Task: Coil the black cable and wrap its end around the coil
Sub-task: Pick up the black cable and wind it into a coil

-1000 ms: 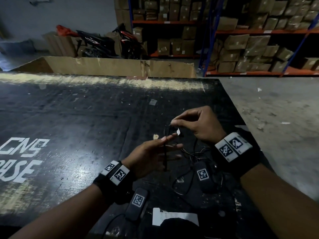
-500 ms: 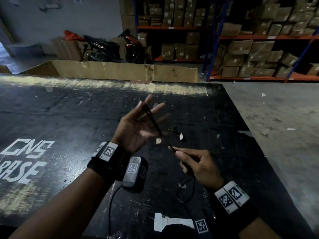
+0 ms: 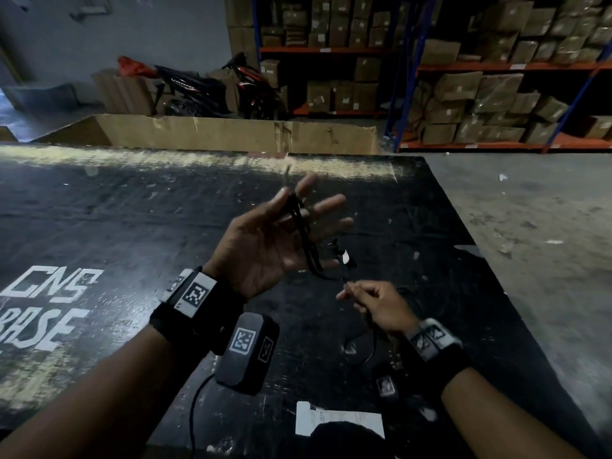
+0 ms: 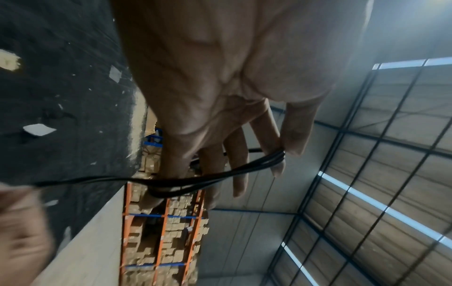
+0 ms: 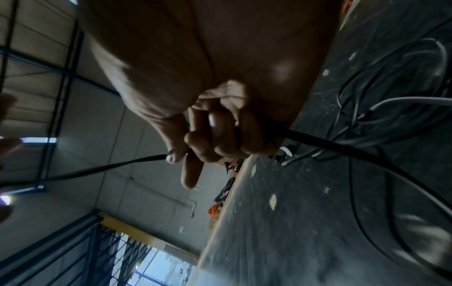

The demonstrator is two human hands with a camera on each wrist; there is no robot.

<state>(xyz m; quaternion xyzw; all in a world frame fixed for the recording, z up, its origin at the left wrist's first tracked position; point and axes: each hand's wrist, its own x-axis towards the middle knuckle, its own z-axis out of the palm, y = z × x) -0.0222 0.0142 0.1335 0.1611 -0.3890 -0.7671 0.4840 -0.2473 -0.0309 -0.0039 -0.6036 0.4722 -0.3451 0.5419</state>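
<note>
My left hand (image 3: 265, 246) is raised palm-up over the black table (image 3: 132, 226), fingers straight and spread. A few loops of the thin black cable (image 3: 306, 240) cross the palm. In the left wrist view the loops (image 4: 208, 181) run from the thumb tip, which pinches them against the forefinger, to the little finger. Lower right, my right hand (image 3: 381, 306) pinches the cable (image 5: 110, 165) between thumb and forefinger, with the strand taut between the hands. The rest of the cable (image 5: 391, 100) lies tangled and loose on the table under the right wrist.
A small white tag (image 3: 345, 258) lies on the table between the hands. A white paper (image 3: 337, 422) sits at the near edge. The table's right edge drops to grey floor (image 3: 530, 226). Behind are a long cardboard box (image 3: 231, 134), a motorbike and shelves of cartons.
My left hand rose and turned palm-up with the loops on it. My right hand dropped from above the left hand to its lower right, drawing the cable taut.
</note>
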